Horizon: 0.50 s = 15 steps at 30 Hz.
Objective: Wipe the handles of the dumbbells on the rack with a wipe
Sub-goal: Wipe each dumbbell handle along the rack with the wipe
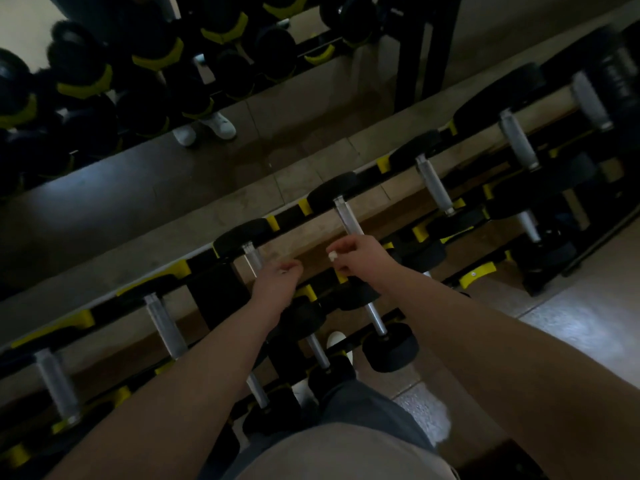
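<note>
The right hand has its fingers drawn together in a pinch on the wipe, which is balled into a small white wad at their tips. The left hand has curled fingers; whether they hold anything cannot be told in this dim light.

Just beyond the right fingers lies a knurled handle on the top rail of the rack. A shorter handle sits just beside the left fingers.

The risks, as I judge them:
- A wad this small covers little metal, so parts of a handle may be missed.
- It could slip from the pinch and drop between the rails.
- The fingers could knock against the dumbbell heads close on either side.
- Gloom makes skipped dumbbells likely.
</note>
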### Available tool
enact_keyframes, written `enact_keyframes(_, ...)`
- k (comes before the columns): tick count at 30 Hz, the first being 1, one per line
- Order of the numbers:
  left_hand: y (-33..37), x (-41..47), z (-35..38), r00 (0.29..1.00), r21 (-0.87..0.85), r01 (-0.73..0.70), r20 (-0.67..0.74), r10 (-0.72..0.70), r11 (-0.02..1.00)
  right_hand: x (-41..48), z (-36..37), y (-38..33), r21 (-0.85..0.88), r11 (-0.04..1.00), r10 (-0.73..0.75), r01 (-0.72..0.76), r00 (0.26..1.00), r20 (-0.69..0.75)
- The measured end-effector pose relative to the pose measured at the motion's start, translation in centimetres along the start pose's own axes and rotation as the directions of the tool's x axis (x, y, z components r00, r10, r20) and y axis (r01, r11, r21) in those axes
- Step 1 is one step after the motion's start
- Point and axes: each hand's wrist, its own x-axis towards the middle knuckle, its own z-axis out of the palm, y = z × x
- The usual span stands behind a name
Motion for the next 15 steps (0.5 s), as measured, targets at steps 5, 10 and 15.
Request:
enact_keyframes(5,0.5,-2.5,1.0,0.970,0.023,-0.090,0.229,0.082,0.996,-3.4,1.7,0.9,0.032,0.999,-0.037,0.040,0.997,-0.073)
enact_keyframes(10,-0.7,-4.2,1.1,0.911,0.040,-0.138,0.398,0.111,0.990,-7.0,2.9,3.1,0.118,0.993,0.003,0.021,0.980,-0.197)
enact_keyframes(15,-2.7,-4.0,2.0,0.810,0.032,-0.152,0.577,0.105,0.988,-10.0,3.7,5.6,0.338,0.941,0.072,0.029,0.957,-0.283)
